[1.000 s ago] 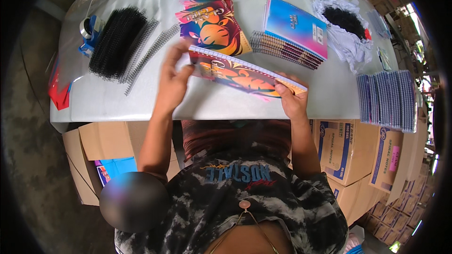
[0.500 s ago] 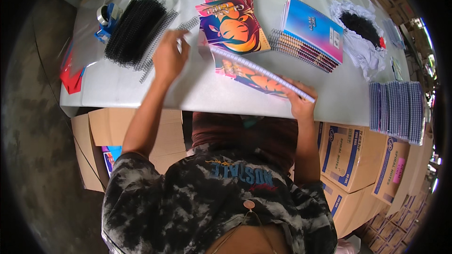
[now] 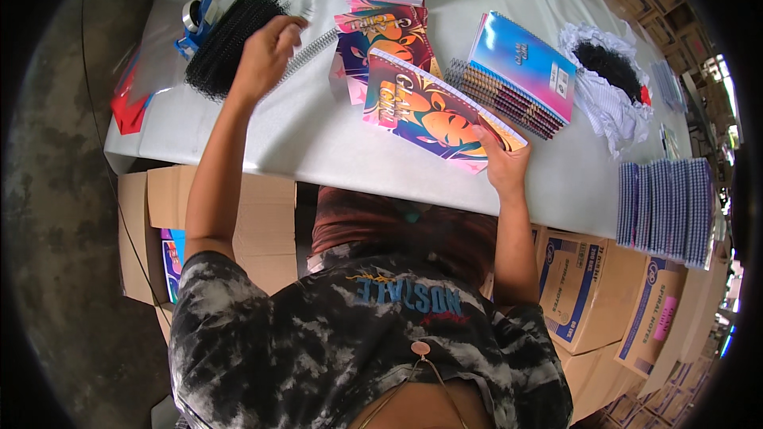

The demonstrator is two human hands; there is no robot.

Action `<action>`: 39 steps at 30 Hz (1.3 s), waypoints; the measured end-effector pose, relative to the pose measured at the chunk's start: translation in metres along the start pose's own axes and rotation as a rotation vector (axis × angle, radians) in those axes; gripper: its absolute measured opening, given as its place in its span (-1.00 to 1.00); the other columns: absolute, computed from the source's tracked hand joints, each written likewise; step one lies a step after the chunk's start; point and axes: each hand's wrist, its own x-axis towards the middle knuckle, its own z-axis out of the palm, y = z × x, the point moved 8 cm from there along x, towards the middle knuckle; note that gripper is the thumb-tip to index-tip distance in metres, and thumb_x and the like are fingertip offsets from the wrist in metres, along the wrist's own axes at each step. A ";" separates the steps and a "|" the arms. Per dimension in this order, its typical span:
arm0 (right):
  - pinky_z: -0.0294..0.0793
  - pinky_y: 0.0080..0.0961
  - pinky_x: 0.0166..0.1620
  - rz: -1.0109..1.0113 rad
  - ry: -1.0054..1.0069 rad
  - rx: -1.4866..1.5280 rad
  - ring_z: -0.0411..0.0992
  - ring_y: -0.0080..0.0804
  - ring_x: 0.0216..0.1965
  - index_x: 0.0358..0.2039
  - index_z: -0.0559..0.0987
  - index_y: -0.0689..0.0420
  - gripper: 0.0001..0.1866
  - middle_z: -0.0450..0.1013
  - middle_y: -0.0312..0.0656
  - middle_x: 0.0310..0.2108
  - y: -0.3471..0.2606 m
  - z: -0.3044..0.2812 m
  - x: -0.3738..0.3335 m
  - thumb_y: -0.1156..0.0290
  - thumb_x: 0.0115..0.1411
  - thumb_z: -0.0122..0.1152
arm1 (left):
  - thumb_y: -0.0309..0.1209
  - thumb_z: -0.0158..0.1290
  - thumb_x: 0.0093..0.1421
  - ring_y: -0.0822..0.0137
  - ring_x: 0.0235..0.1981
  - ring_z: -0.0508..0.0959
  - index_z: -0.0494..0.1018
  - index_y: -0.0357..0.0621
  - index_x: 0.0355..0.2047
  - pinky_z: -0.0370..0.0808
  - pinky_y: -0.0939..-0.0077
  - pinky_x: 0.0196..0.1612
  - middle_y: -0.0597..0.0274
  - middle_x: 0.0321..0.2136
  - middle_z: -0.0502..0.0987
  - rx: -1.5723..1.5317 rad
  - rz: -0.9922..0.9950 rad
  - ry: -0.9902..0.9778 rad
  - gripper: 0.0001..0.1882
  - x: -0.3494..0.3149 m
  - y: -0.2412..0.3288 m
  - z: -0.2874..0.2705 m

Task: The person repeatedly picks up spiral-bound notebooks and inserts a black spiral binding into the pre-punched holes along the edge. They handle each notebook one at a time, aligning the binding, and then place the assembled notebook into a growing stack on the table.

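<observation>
My right hand [image 3: 505,160] grips the lower right corner of an unbound notebook [image 3: 433,115], thumb on its colourful illustrated cover. A row of punched holes runs along the notebook's upper long edge, and no coil shows in it. My left hand [image 3: 270,49] is over the right side of a heap of black spiral coils [image 3: 226,44]. Its fingers are curled together, and whatever is between them is too blurred to make out. A grey spiral coil [image 3: 316,52] lies just right of that hand. Beyond the held notebook lie more matching notebooks [image 3: 397,28].
Right of centre stands a stack of coil-bound notebooks [image 3: 520,63] with a blue-pink cover on top. Further right are crumpled white cloth with black coils [image 3: 608,52] and a bound stack [image 3: 664,210] at the table edge. A blue tape dispenser [image 3: 195,28] stands far left. Cardboard boxes [image 3: 584,286] sit below.
The notebook in my right hand has turned from nearly edge-on to show its cover. My left hand has shifted up and left onto the black coils, its fingers closing. The view has tilted slightly.
</observation>
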 end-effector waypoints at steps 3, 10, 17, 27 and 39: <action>0.42 -0.61 -0.12 0.011 -0.008 0.006 0.42 -0.56 -0.24 -0.14 0.48 0.35 -0.71 0.48 -0.15 -0.24 -0.002 0.000 -0.001 0.62 0.08 0.15 | -0.20 -0.24 0.31 0.57 -0.47 0.22 0.35 -0.25 -0.32 0.27 0.70 -0.32 0.41 -0.55 0.24 -0.221 -0.001 -0.260 -0.66 -0.035 0.058 0.037; 0.40 -0.63 -0.12 0.003 -0.033 0.024 0.40 -0.58 -0.23 -0.13 0.48 0.33 -0.72 0.48 -0.18 -0.23 -0.004 0.004 -0.002 0.61 0.10 0.14 | -0.19 -0.21 0.31 0.52 -0.36 0.24 0.28 -0.22 -0.38 0.25 0.66 -0.15 0.35 -0.43 0.28 -0.272 -0.015 -0.349 -0.68 -0.042 0.049 0.065; 0.40 -0.64 -0.12 -0.007 -0.018 0.010 0.40 -0.60 -0.23 -0.13 0.49 0.32 -0.73 0.48 -0.17 -0.23 -0.005 0.006 -0.006 0.62 0.11 0.12 | -0.22 -0.17 0.29 0.48 -0.29 0.32 0.33 -0.26 -0.37 0.26 0.60 -0.12 0.29 -0.40 0.37 -0.180 0.022 -0.312 -0.69 -0.040 0.049 0.062; 0.42 -0.64 -0.16 -0.039 -0.033 0.012 0.42 -0.57 -0.25 -0.15 0.50 0.31 -0.74 0.50 -0.15 -0.24 -0.009 0.013 -0.006 0.62 0.11 0.11 | -0.31 -0.05 0.24 0.54 -0.35 0.35 0.37 -0.29 -0.36 0.31 0.66 -0.21 0.33 -0.44 0.40 -0.221 0.041 -0.256 -0.76 -0.039 0.051 0.056; 0.43 -0.59 -0.14 -0.166 -0.144 -0.066 0.45 -0.52 -0.24 -0.17 0.51 0.33 -0.74 0.50 -0.09 -0.24 -0.018 0.017 -0.006 0.62 0.08 0.14 | -0.38 0.07 0.15 0.57 -0.54 0.31 0.43 -0.25 -0.42 0.30 0.70 -0.44 0.34 -0.54 0.44 -0.280 -0.182 -0.358 -0.83 -0.032 0.034 0.052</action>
